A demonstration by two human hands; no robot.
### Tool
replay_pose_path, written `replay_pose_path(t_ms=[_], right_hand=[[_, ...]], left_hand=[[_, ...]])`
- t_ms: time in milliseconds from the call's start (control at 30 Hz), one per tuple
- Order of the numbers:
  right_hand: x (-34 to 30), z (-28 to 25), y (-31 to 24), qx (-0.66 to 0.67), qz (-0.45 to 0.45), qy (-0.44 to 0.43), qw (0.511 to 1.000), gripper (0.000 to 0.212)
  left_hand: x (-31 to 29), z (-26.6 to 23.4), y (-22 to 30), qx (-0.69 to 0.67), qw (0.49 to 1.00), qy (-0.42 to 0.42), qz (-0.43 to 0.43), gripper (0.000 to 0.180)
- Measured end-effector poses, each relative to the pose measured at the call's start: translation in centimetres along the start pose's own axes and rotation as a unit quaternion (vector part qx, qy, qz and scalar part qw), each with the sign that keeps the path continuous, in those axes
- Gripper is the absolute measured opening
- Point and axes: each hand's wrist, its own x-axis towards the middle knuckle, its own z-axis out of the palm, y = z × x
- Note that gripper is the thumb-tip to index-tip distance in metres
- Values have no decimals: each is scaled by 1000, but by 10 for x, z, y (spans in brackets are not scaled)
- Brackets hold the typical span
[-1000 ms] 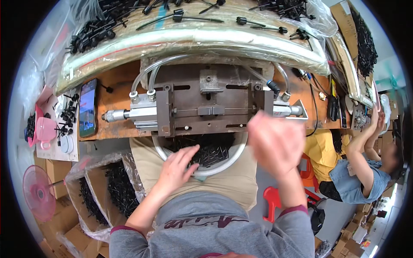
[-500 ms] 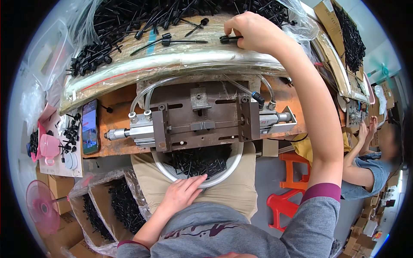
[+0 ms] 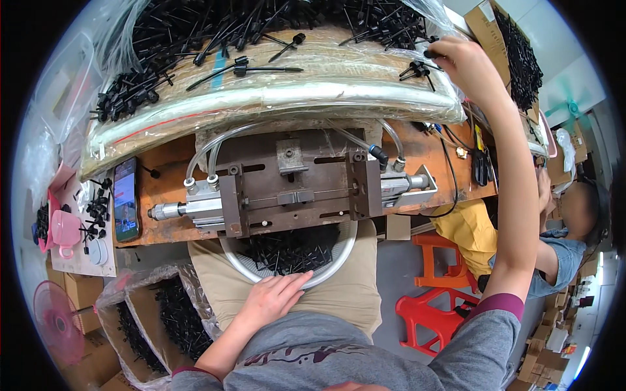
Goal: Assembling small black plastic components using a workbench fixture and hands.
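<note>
My right hand (image 3: 471,68) reaches to the far right end of the plastic-wrapped tray. Its fingers pinch a small black plastic part (image 3: 432,53), mostly hidden by the fingertips. Close by lies a small cluster of thin-stemmed black parts (image 3: 418,70). On my lap, under the table edge, sits a white round basket (image 3: 347,255) holding many black stemmed pieces (image 3: 290,251). My left hand (image 3: 272,300) lies on its near rim, fingers stretched out and holding nothing. Between the hands stands a brown metal fixture (image 3: 306,184) with a cylinder on each side and clear hoses.
Heaped black parts (image 3: 261,23) cover the far tray. A phone (image 3: 126,199) and a pink cup (image 3: 66,229) are at the left. Boxes of black parts (image 3: 182,316) stand lower left. Red stools (image 3: 430,316) and another person (image 3: 554,257) are at the right.
My right hand has moved rightward along the tray, away from the loose parts near its middle. My left hand stays on the basket rim. The person at the right has leaned and lowered their hands.
</note>
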Motion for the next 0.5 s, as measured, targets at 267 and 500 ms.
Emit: replay_pose_path(t_ms=[267, 500], right_hand=[[-9, 3, -23, -24, 8, -59, 998, 15], [-14, 4, -21, -4, -3, -51, 999, 16]], left_hand=[[-6, -2, -2, 2, 1000, 2, -5, 56], [-8, -3, -1, 4, 1000, -9, 4, 61]])
